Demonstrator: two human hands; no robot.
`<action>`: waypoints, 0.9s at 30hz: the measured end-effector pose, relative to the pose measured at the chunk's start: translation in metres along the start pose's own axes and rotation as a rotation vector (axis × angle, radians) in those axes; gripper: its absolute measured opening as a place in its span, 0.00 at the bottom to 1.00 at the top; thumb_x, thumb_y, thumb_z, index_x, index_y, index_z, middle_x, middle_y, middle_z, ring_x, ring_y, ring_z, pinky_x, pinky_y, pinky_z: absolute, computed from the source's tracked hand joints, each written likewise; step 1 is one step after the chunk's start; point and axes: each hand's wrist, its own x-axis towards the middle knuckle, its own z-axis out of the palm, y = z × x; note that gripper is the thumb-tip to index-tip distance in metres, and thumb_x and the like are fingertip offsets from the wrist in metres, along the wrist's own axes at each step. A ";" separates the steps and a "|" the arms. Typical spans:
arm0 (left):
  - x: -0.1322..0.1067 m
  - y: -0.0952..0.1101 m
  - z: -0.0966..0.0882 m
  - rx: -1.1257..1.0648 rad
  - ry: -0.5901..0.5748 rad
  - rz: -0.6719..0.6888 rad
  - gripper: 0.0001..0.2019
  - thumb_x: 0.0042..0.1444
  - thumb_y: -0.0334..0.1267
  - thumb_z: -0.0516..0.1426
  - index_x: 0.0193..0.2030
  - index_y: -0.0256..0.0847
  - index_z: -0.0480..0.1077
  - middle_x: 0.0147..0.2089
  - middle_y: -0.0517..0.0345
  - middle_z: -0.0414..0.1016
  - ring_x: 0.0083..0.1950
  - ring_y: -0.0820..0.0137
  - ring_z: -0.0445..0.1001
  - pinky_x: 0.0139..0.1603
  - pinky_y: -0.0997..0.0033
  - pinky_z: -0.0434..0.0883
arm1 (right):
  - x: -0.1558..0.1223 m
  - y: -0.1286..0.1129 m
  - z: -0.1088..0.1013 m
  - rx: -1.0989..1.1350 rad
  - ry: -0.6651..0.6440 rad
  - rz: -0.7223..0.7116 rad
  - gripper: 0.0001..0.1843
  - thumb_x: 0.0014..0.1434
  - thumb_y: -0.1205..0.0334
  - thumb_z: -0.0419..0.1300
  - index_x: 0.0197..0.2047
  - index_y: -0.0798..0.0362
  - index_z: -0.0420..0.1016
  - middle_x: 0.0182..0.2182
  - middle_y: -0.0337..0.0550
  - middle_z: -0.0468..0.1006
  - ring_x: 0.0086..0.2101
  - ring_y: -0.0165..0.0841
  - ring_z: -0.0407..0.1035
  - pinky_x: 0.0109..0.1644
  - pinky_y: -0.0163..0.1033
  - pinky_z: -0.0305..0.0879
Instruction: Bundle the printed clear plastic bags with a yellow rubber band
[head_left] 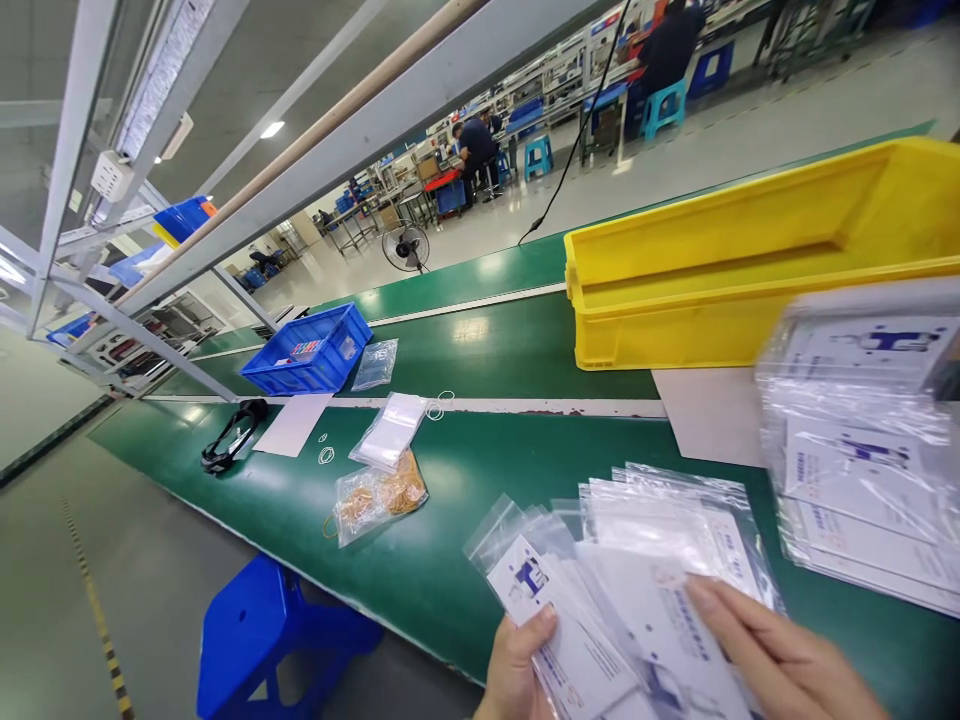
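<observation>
My left hand (pixel 516 668) sits at the bottom edge, thumb pressed on a fanned stack of clear plastic sleeves with white printed cards (pixel 600 610). My right hand (pixel 772 655) lies on the same stack from the right, its fingers stretched over the top card. The sleeves spread out over the green bench (pixel 465 500). A second, taller pile of bagged cards (pixel 862 440) stands blurred at the right edge.
A long yellow bin (pixel 750 250) stands at the back right, with a white sheet (pixel 705 410) before it. A bag of rubber bands (pixel 379 495), small clear bags (pixel 390 430), a blue crate (pixel 307 350) and black goggles (pixel 232 440) lie left. A blue stool (pixel 262 630) stands below. People sit working far behind.
</observation>
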 end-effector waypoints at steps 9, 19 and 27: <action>0.002 -0.004 -0.004 -0.003 -0.131 0.016 0.29 0.38 0.40 0.73 0.50 0.33 0.76 0.45 0.41 0.84 0.57 0.45 0.77 0.66 0.46 0.66 | -0.008 -0.043 0.025 -0.218 0.142 -0.300 0.27 0.63 0.39 0.54 0.50 0.51 0.81 0.52 0.48 0.79 0.53 0.44 0.73 0.52 0.38 0.74; -0.004 0.001 -0.008 -0.032 -0.082 -0.004 0.21 0.38 0.39 0.73 0.40 0.33 0.79 0.44 0.41 0.84 0.56 0.44 0.77 0.65 0.41 0.66 | 0.003 -0.005 -0.015 -0.139 0.306 0.012 0.41 0.52 0.28 0.59 0.59 0.47 0.75 0.57 0.46 0.76 0.53 0.51 0.72 0.44 0.43 0.80; -0.008 -0.004 -0.005 -0.029 -0.172 0.020 0.27 0.42 0.39 0.72 0.50 0.32 0.76 0.46 0.41 0.84 0.54 0.47 0.79 0.67 0.43 0.64 | -0.013 -0.021 0.023 -0.117 -0.096 -0.138 0.26 0.63 0.37 0.54 0.37 0.48 0.82 0.43 0.45 0.82 0.52 0.49 0.74 0.53 0.41 0.75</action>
